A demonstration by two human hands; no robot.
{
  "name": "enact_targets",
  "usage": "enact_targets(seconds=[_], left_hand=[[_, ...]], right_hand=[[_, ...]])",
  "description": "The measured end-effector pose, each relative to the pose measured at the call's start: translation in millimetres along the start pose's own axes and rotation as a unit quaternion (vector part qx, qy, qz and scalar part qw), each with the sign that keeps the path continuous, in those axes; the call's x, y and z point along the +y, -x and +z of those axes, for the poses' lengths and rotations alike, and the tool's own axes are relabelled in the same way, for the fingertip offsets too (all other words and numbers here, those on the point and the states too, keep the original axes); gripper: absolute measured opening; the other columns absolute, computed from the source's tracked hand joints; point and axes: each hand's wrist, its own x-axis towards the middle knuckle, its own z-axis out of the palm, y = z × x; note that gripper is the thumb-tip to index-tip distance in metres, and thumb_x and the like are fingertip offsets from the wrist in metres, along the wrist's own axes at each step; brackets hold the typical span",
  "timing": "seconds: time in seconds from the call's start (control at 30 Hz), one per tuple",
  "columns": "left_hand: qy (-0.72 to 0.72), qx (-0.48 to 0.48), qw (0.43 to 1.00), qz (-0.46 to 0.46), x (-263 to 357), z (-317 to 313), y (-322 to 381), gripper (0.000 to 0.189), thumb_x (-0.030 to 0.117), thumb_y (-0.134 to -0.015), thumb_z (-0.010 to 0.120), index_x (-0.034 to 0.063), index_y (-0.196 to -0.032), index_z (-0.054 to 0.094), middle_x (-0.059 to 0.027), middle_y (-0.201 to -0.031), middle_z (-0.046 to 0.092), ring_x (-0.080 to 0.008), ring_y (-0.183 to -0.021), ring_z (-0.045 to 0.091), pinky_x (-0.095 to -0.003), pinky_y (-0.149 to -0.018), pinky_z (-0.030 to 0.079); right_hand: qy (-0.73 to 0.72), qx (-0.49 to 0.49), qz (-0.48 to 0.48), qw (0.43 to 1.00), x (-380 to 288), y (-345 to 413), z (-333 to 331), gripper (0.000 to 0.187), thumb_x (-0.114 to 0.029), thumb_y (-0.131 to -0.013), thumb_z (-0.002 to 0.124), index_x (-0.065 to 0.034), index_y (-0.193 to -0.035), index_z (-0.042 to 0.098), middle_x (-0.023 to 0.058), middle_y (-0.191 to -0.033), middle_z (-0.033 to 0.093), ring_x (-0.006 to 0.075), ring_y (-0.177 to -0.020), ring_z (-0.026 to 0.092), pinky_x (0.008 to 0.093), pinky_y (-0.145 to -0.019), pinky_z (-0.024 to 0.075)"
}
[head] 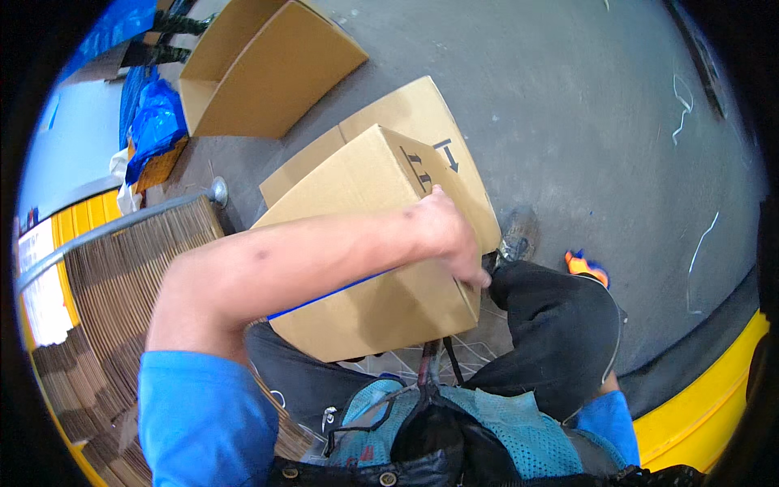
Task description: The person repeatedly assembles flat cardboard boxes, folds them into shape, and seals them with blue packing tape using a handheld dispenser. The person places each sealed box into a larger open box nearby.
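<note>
My left hand (451,237) is on the printed end of a cardboard box (328,182), its fingers bent over the edge; the fingertips are partly hidden. The bare left forearm crosses over the box, which sits tilted between my legs. Black arrow marks show on its end, and an open flap (465,164) spreads out beyond it. A thin blue stripe (331,297) runs along the box just below the forearm. My right hand is out of view behind the right knee; only the blue sleeve and a bit of arm show. Beyond that knee is an orange and blue object (585,266).
Flattened cardboard sheets (143,268) stand stacked at the left beside a curved metal rail (122,228). Another open cardboard box (280,73) is on the floor at the upper left, near a blue plastic bag (158,115). A yellow edge (706,402) runs along the lower right.
</note>
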Motion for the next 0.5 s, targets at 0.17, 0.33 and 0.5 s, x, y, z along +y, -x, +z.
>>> enact_targets(seconds=[0.17,0.33,0.5], left_hand=[[0.309,0.538,0.774,0.124,-11,47,35,0.063,0.047,-0.096,0.052,0.0063,-0.143,0.047,-0.0194,-0.148,0.046,-0.0348,-0.140,0.038,-0.0449,-0.117,0.028],[0.346,0.733,0.490,-0.321,-37,219,139,0.057,0.021,-0.093,0.061,-0.0007,-0.143,0.043,-0.0232,-0.147,0.043,-0.0354,-0.139,0.038,-0.0441,-0.117,0.028],[0.549,0.579,0.406,-0.446,-54,372,120,0.078,0.043,-0.088,0.069,-0.0054,-0.142,0.039,-0.0288,-0.130,0.056,-0.0420,-0.122,0.054,-0.0438,-0.105,0.041]], right_hand=[[0.158,-0.174,-0.063,0.970,-178,-17,-105,0.041,-0.035,-0.095,0.056,0.0038,-0.092,0.068,0.0274,-0.096,0.067,0.0417,-0.089,0.067,0.0528,-0.079,0.0510],[-0.006,-0.174,-0.177,0.969,-450,24,-267,0.054,-0.043,-0.097,0.053,0.0077,-0.107,0.068,0.0293,-0.107,0.067,0.0336,-0.108,0.065,0.0440,-0.091,0.0507],[-0.051,-0.132,-0.227,0.964,-539,117,-153,0.070,-0.055,-0.086,0.066,0.0063,-0.119,0.062,0.0271,-0.114,0.066,0.0355,-0.110,0.065,0.0418,-0.093,0.0522]])
